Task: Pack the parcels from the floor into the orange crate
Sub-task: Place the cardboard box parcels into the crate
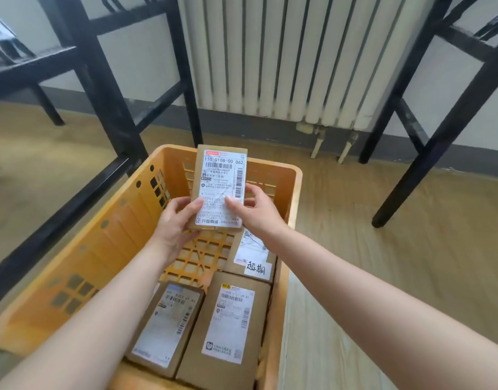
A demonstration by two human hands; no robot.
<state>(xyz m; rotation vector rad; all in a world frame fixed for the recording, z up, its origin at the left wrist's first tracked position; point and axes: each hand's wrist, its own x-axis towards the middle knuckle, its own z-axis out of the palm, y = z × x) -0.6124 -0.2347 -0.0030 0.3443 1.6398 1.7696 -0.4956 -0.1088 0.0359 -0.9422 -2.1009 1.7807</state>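
Cardboard parcel (220, 190), pinched by left hand (176, 220) and right hand (254, 211) over the orange crate (101, 249), needs lowering onto the bare far-left grid.

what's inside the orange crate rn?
On its lattice floor lie three cardboard parcels: near-left parcel, near-right parcel, and the handwritten-sticker parcel by the right wall. The left hand and right hand hold a fourth parcel above, hiding the far floor.

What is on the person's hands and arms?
Nothing worn that shows. The left hand and right hand are bare: no gloves, rings or watch visible. The left forearm and right forearm are bare to the frame's edge; no sleeves in view.
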